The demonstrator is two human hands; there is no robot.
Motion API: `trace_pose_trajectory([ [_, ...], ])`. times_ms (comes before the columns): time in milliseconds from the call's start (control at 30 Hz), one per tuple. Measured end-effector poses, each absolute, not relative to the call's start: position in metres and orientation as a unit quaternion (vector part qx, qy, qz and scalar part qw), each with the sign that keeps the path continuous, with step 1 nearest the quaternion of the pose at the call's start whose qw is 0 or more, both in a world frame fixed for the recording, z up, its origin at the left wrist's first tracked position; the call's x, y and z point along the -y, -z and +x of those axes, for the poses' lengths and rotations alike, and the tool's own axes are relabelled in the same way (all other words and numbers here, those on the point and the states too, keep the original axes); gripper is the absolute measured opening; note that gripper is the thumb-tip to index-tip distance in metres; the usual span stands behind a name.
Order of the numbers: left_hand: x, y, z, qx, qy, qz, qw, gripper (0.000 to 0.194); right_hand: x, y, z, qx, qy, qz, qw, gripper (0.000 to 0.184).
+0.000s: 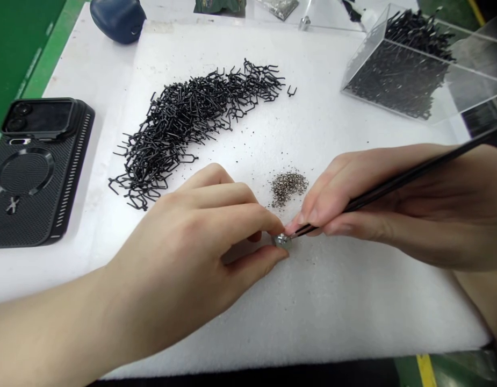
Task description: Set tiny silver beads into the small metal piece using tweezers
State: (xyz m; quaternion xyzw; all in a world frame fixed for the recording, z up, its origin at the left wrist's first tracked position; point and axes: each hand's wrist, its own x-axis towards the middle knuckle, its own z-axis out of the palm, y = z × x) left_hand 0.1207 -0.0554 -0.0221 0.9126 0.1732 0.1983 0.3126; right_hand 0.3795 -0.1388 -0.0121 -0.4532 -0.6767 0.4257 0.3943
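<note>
My left hand (200, 242) pinches a small shiny metal piece (282, 241) between thumb and fingers, low on the white foam pad (332, 301). My right hand (393, 204) grips black tweezers (393, 184) whose tips touch that metal piece. Just behind the fingertips lies a little heap of tiny silvery beads (288, 186). A long pile of black bent wire clips (192, 121) spreads across the pad further back, to the left.
A phone in a black case (34, 166) lies face down at the left. A clear plastic box of black clips (405, 70) stands tilted at the back right. A dark blue pouch (117, 19) sits at the back left. Green floor borders the table.
</note>
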Motion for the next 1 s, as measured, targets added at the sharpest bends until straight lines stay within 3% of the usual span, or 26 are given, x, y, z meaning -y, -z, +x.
trace_pose_trajectory([
  [533,0.054,0.012,0.123,-0.176,-0.184,0.915,0.314,0.009,0.146,0.012,0.378,0.624,-0.472,-0.467,0.412,0.017],
  [767,0.057,0.020,0.122,-0.184,-0.208,0.910,0.308,0.008,0.144,0.010,0.381,0.655,-0.386,-0.483,0.435,0.018],
  [1000,0.060,0.022,0.118,-0.212,-0.206,0.906,0.303,0.010,0.136,0.010,0.385,0.653,-0.372,-0.504,0.426,0.014],
])
